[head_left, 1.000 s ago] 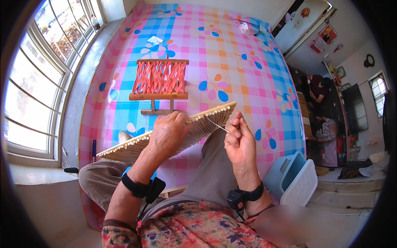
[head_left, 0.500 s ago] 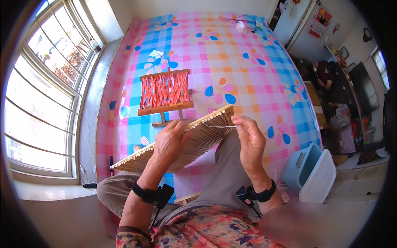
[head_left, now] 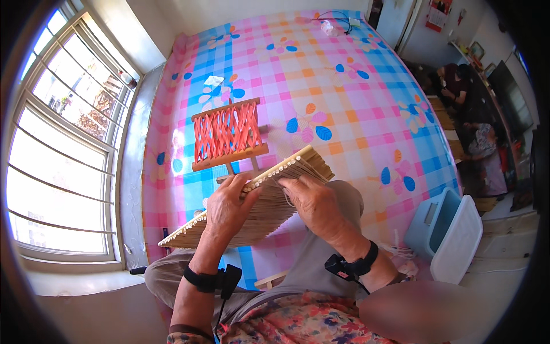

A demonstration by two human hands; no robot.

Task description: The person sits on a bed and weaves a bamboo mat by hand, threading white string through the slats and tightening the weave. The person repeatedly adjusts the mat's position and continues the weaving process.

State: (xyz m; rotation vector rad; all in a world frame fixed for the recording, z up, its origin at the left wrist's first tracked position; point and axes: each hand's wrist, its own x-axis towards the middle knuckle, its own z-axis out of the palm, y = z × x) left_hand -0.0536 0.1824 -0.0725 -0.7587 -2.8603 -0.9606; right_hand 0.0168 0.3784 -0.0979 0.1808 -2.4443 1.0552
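Note:
A mat of thin tan stalks, laid side by side with pale cut ends along its upper edge, rests tilted over my lap. My left hand grips this edge near the middle, its thumb on the near face and its fingers behind. Farther right, my right hand is closed against the near face, fingertips pinching a white thread. Only a short piece of the thread shows; I cannot tell whether a needle is in the fingers.
Beyond the mat stands a wooden frame wound with red strips. A checked floral sheet covers the surface. At right is a blue bin beside a white lid. A barred window lies left; two people sit far right.
My right hand has come left from beyond the mat's right end, where it held the thread stretched out, to the stalks near my left hand. My left hand keeps its grip.

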